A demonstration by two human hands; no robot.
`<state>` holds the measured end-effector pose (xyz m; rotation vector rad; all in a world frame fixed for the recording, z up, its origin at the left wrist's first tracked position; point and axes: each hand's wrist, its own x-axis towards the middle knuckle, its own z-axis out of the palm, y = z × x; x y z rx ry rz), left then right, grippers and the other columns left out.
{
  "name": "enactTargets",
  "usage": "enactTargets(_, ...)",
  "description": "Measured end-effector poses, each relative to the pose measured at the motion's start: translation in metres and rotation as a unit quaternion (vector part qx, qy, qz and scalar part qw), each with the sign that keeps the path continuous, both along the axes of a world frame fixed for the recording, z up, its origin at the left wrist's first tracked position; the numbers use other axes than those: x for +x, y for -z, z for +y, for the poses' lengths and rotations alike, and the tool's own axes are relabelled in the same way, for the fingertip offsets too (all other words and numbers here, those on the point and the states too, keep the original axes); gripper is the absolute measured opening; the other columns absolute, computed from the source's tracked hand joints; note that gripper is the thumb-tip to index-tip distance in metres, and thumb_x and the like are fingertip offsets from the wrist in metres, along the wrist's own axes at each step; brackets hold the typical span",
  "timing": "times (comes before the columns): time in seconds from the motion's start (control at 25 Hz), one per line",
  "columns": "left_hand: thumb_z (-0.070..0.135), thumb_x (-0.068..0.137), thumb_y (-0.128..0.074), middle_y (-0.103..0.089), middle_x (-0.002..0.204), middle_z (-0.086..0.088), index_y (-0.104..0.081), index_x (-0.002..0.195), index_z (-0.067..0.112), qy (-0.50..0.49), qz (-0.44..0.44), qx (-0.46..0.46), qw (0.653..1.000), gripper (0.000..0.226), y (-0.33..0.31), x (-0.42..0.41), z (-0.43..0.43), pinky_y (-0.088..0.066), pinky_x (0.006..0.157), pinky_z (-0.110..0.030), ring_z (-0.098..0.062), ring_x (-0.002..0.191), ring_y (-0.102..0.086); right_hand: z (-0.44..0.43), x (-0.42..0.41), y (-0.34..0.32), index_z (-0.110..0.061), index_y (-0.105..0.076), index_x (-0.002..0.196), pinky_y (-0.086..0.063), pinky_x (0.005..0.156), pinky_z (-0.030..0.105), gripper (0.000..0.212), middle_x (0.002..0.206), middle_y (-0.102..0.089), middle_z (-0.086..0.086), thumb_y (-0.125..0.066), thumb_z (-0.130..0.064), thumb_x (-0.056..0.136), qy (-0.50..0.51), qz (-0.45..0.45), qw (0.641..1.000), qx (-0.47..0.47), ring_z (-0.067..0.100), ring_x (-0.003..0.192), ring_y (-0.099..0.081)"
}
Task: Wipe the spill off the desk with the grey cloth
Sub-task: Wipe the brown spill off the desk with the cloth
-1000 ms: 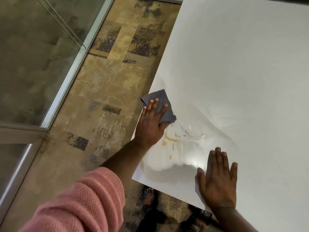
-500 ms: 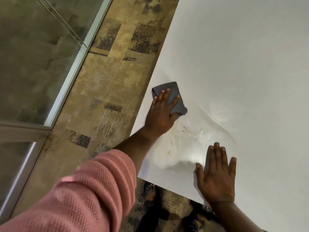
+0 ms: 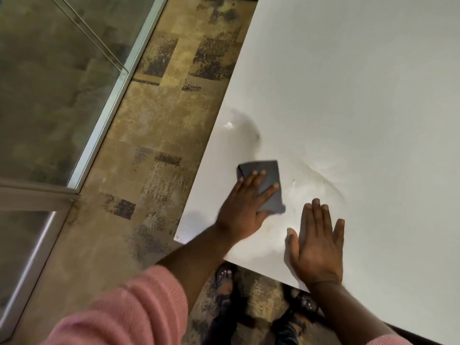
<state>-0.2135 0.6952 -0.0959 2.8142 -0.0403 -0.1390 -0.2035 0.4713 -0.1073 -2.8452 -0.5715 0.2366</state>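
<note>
While the person is leaning over a white tabletop (image 3: 361, 83), the left hand (image 3: 245, 212) is pressing flat on a folded grey cloth (image 3: 263, 178) near the tabletop's left edge, close to the near corner. The left forearm is reaching forward and to the right from a pink knitted sleeve (image 3: 129, 312) pushed up toward the elbow. Its fingers (image 3: 256, 178) are lying extended and spread across the cloth, pinning it to the surface rather than curling around it; the hand's outline is looking slightly blurred. Just beside it, the right hand (image 3: 317, 245) is resting palm down on the tabletop near the front edge, fingers straight and slightly apart, holding nothing. Around and beyond the cloth, a wet, shiny film (image 3: 239, 130) is showing on the white surface, with a few small dark specks. Below the front edge, feet in dark sandals (image 3: 225, 280) are standing on patterned tan carpet (image 3: 149, 125). A glass partition with a metal frame (image 3: 104, 108) is running along the left.
</note>
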Motion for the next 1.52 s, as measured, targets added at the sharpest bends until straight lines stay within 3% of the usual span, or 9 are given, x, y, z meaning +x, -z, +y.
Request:
enactTargets(0.16,0.045,0.101,-0.055,-0.029,0.167,-0.014,-0.043,0.155,0.023,-0.060,-0.003,-0.017,0.998,0.060,-0.002,0.034,-0.021,-0.024,0.124,-0.052,-0.034,0.156,-0.024,-0.001,-0.001,0.003,-0.014,-0.017,0.165,0.000,0.130,0.054,0.067,0.175,-0.011,0.005,-0.026,-0.041,0.104,0.004,0.025,1.000,0.014,0.018,0.163,0.001)
enactTargets(0.52,0.042,0.101,-0.038,-0.010,0.173,-0.006,-0.019,0.163,0.031,-0.125,0.093,-0.048,0.987,0.066,-0.030,-0.102,-0.099,-0.013,0.129,-0.042,-0.026,0.160,-0.009,-0.011,-0.010,-0.022,-0.011,-0.054,0.145,-0.018,0.125,0.053,0.056,0.155,-0.052,0.013,-0.029,-0.040,0.104,-0.003,0.048,0.987,0.151,0.030,0.149,-0.040)
enactTargets(0.68,0.038,0.102,-0.038,-0.017,0.172,-0.005,-0.024,0.162,0.023,-0.129,0.110,-0.078,0.982,0.063,-0.048,-0.105,-0.091,-0.023,0.125,-0.040,-0.022,0.158,-0.016,-0.007,-0.054,-0.037,-0.022,-0.060,0.134,-0.036,0.097,0.041,0.045,0.115,-0.071,0.001,-0.046,-0.048,0.100,-0.010,0.059,0.992,0.114,0.027,0.110,-0.063)
enactTargets(0.8,0.028,0.099,-0.051,-0.030,0.167,-0.007,-0.032,0.159,0.015,-0.115,0.097,-0.098,0.984,0.063,-0.059,-0.090,-0.069,-0.039,0.114,-0.042,-0.025,0.149,-0.037,0.013,-0.063,-0.056,-0.021,-0.063,0.136,-0.042,0.096,0.039,0.045,0.114,-0.072,0.004,-0.065,-0.031,0.092,0.115,0.146,0.968,0.171,0.027,0.107,-0.065)
enactTargets(0.88,0.023,0.095,-0.057,-0.031,0.167,-0.006,-0.035,0.157,0.015,-0.126,0.073,-0.091,0.985,0.066,-0.065,-0.087,-0.054,-0.039,0.116,-0.043,-0.025,0.148,-0.039,0.028,-0.057,-0.078,-0.030,-0.071,0.111,-0.050,0.077,0.034,0.026,0.097,-0.072,-0.002,-0.063,-0.026,0.087,0.171,0.177,0.936,0.251,0.016,0.091,-0.065)
enactTargets(1.0,0.028,0.100,-0.049,-0.024,0.170,-0.003,-0.033,0.158,0.019,-0.178,0.052,-0.074,0.980,0.061,-0.065,-0.097,-0.033,-0.028,0.124,-0.043,-0.022,0.155,-0.028,0.032,-0.029,-0.108,-0.021,-0.063,0.076,-0.043,0.050,0.031,0.010,0.064,-0.061,-0.003,-0.057,-0.027,0.081,0.202,0.112,0.925,0.301,0.014,0.062,-0.060)
enactTargets(1.24,0.043,0.105,-0.038,0.002,0.173,-0.007,-0.011,0.163,0.014,-0.215,0.103,-0.009,0.971,0.070,-0.038,-0.122,-0.001,-0.001,0.128,-0.041,-0.023,0.160,0.003,0.013,0.011,-0.117,-0.021,-0.069,0.111,-0.054,0.073,0.038,0.025,0.102,-0.062,0.008,-0.067,-0.028,0.087,0.112,0.011,0.981,0.161,0.031,0.085,-0.064)
enactTargets(1.4,0.047,0.106,-0.036,0.001,0.173,-0.009,-0.008,0.163,0.009,-0.242,0.089,-0.016,0.966,0.074,-0.023,-0.108,0.016,-0.001,0.130,-0.042,-0.023,0.160,0.004,0.010,-0.012,-0.085,-0.026,-0.075,0.101,-0.049,0.075,0.033,0.023,0.098,-0.075,0.001,-0.060,-0.040,0.093,-0.007,-0.010,0.991,0.130,0.030,0.087,-0.070)
enactTargets(1.52,0.052,0.106,-0.034,-0.004,0.172,-0.012,-0.010,0.163,0.007,-0.250,0.045,0.023,0.967,0.076,-0.018,-0.091,0.034,-0.003,0.130,-0.045,-0.026,0.160,-0.001,0.012,0.004,-0.066,-0.014,-0.064,0.136,-0.048,0.104,0.045,0.048,0.144,-0.060,0.011,-0.054,-0.037,0.095,-0.005,-0.015,0.993,0.119,0.034,0.129,-0.057)
